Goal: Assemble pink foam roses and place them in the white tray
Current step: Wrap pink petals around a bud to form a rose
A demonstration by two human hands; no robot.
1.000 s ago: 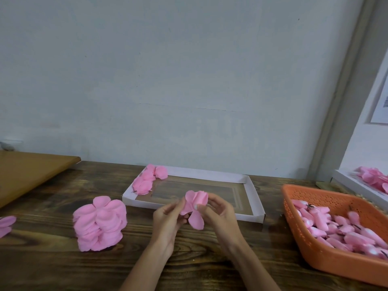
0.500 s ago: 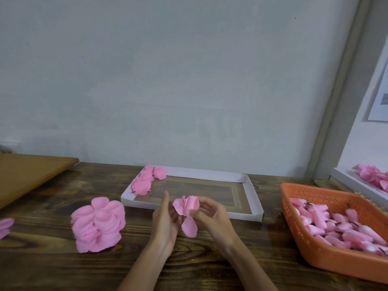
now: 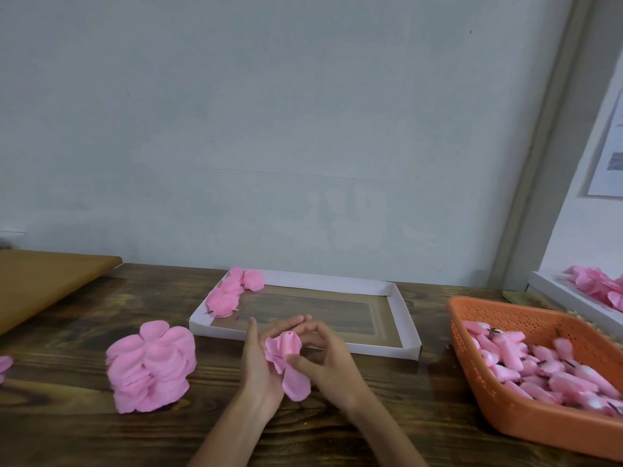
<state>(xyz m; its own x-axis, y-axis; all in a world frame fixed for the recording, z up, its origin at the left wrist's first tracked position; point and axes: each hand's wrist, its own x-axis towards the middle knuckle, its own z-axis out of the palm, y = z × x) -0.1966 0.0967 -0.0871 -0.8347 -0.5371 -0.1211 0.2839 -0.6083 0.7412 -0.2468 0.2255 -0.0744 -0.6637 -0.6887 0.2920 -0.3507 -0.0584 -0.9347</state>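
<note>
Both hands meet low at the centre of the table (image 3: 84, 433), closed in around one half-made pink foam rose (image 3: 284, 348). The left hand (image 3: 259, 369) cradles it from behind with fingers nearly straight and thumb raised. The right hand (image 3: 328, 362) pinches it, thumb pressed on the front and fingers curled over the top. One loose petal hangs below the bud.

At 12 o'clock from the hands, just beyond them, lies the white tray (image 3: 394, 293). A few finished roses (image 3: 229, 294) sit in its far-left corner. At 9 o'clock stands a stack of pink petals (image 3: 151, 365), and at 3 o'clock an orange basket (image 3: 505, 419) filled with pink buds (image 3: 526, 365) (some show dark stems). Past the basket, near 2 o'clock, a second white tray (image 3: 556, 294) holds more pink pieces (image 3: 596, 288).

A printed sheet (image 3: 610, 156) hangs on the right wall, its writing too small to read. A brown board (image 3: 40, 281) lies at 10 o'clock.
</note>
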